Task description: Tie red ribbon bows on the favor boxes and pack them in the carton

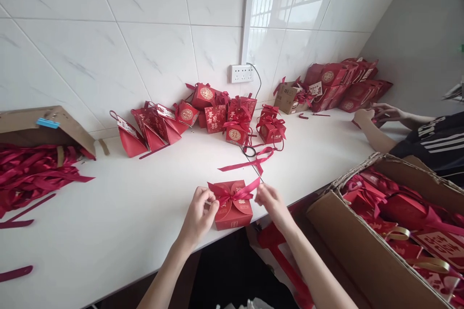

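A red gift box [234,218] with gold print and rounded top flaps sits near the table's front edge. Across its top a dark pink ribbon [237,194] is tied in a bow, its two ends pointing up and outward. My left hand [200,212] is closed at the bow's left side, thumb and fingers pinched on the ribbon. On the other side, my right hand [271,201] pinches the ribbon's right part; its fingertips partly hide the grip. Behind the box lies a loose ribbon [246,160] on the white table.
Finished red boxes [235,128] and triangular pouches [152,130] stand along the wall. At left a carton [78,128] spills ribbons. An open carton [348,231] of red boxes stands at right. Beyond it, a co-worker's hands [377,115] handle something red. A black cable [260,82] hangs from a socket.
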Demonstrator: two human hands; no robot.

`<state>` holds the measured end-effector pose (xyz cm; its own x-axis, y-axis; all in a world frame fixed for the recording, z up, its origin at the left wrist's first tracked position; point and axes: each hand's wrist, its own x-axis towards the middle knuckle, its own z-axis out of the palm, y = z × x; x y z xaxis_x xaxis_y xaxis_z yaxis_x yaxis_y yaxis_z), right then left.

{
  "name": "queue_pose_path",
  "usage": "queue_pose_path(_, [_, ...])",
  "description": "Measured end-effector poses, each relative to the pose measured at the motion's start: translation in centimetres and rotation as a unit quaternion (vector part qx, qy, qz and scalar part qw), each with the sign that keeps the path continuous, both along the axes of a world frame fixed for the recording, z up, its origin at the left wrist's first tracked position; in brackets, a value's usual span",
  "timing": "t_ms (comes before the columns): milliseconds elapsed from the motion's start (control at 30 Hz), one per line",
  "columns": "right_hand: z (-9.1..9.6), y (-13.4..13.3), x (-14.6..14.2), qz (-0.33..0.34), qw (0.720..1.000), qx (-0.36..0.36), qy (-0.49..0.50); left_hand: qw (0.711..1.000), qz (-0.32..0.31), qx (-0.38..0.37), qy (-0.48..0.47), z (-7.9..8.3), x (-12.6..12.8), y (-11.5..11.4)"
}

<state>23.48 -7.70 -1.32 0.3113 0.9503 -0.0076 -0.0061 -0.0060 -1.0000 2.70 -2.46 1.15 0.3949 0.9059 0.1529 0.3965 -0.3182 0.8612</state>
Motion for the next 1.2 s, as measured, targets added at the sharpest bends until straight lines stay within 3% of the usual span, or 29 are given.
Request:
queue_pose_path(67, [1.5,-0.1,0.8,-0.113,0.991,0.039,-0.061,0.998,0.019,0.048,0.024,0.5,-0.3,-0.1])
queue_pose_path(133, [3.4,0.2,0.9,-0.147,0.971,0.093,-0.162,0.994,0.038,0.096,0.041,1.0,-0.3,-0.1])
queue_pose_path(233, [5.9,1.9,-0.5,-0.011,0.928,0.143,-0.344,0.986,0.029,0.155,0.057,1.4,0.3,-0.1])
queue_pose_path(300, [6.8,3.6,-1.8,0.101,0.893,0.112,-0.423,0.980,-0.001,0.189,0.069,1.3,0.8,0.0])
queue_pose_path(433, [6.7,6.4,-3.1,0.255,0.862,0.037,-0.436,0.965,-0.029,0.243,0.098,0.7,1.3,-0.1])
queue_pose_path(733, [6.4,7.1,-3.0,0.273,0.887,0.005,-0.373,0.954,-0.018,0.275,0.122,0.3,1.4,-0.4])
queue_pose_path(800, [6.7,6.6,-2.1,0.233,0.902,0.007,-0.364,0.952,-0.025,0.277,0.131,0.6,1.6,-0.4])
queue_pose_path(867, [7.0,5.5,-0.4,0.148,0.922,0.001,-0.358,0.954,-0.026,0.268,0.129,0.9,1.7,-0.4])
queue_pose_path(967, [6.4,3.3,2.5,0.036,0.918,-0.103,-0.383,0.963,-0.025,0.244,0.115,1.1,2.0,-0.4])
queue_pose_path(1067, [4.7,1.7,3.9,0.078,0.906,-0.214,-0.356,0.969,-0.022,0.224,0.099,1.0,2.3,-0.3])
queue_pose_path(1133, [3.4,1.4,3.6,0.129,0.921,-0.209,-0.301,0.973,-0.023,0.212,0.086,0.9,2.4,-0.2])
queue_pose_path(1200, [2.5,1.7,2.8,0.134,0.940,-0.171,-0.263,0.976,-0.034,0.199,0.079,0.8,2.4,-0.2])
